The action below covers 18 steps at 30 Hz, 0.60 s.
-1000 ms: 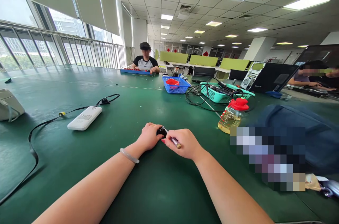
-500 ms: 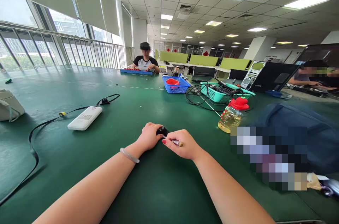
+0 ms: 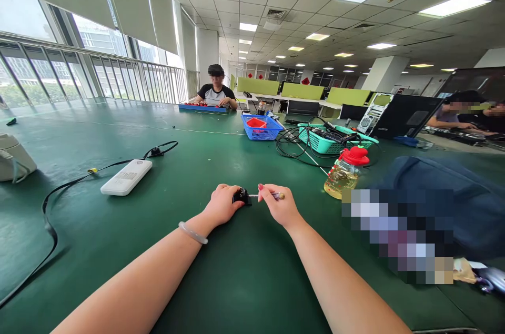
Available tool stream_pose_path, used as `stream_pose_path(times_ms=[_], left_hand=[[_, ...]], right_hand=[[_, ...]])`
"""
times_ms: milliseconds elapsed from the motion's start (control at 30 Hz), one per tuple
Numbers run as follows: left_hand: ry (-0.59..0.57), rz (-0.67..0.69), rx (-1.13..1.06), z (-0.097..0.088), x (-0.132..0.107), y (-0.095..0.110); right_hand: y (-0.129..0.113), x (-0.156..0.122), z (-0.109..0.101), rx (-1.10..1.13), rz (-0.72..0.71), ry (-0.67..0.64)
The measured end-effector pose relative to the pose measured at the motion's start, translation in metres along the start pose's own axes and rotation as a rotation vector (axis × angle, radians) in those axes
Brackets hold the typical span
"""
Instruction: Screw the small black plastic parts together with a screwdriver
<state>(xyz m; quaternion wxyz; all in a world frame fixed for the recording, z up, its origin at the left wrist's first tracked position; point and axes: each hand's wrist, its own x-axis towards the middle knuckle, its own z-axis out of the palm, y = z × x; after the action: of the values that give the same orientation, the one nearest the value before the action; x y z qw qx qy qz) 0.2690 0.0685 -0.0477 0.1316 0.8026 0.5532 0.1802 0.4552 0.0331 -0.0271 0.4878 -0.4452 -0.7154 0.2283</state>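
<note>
My left hand is closed around a small rounded black object with pale markings, holding it on the green table. Part of that object is hidden by my thumb and fingers, and its kind is unclear. In a pinch, my right hand grips a slim pen-like tool with a gold-coloured end. Its thin pale shaft points left and reaches the right side of the black object or stops just by it; whether they touch is hard to tell.
Left lies a white power bank beside a black strap. To the right stand a red-lidded bottle and a dark blue bag. Farther back are a blue basket, a green basket with cables, and a seated person.
My right hand has moved right, away from my left hand, exposing more of the tool's shaft and the black object. My left hand stays almost in place.
</note>
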Motion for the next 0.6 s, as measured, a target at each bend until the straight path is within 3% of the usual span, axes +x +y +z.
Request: stream_pose_path(times_ms=[300, 500, 600], left_hand=[[0.017, 0.019, -0.005, 0.0020, 0.0004, -0.0029], [0.016, 0.021, -0.013, 0.0020, -0.0001, -0.0030], [0.021, 0.016, -0.010, 0.0017, -0.0002, -0.0029]], right_hand=[[0.0008, 0.0023, -0.0010, 0.071, 0.081, 0.213], [-0.0016, -0.0001, 0.0012, 0.164, 0.064, -0.033], [0.0003, -0.0011, 0.0067, 0.141, 0.058, -0.069]])
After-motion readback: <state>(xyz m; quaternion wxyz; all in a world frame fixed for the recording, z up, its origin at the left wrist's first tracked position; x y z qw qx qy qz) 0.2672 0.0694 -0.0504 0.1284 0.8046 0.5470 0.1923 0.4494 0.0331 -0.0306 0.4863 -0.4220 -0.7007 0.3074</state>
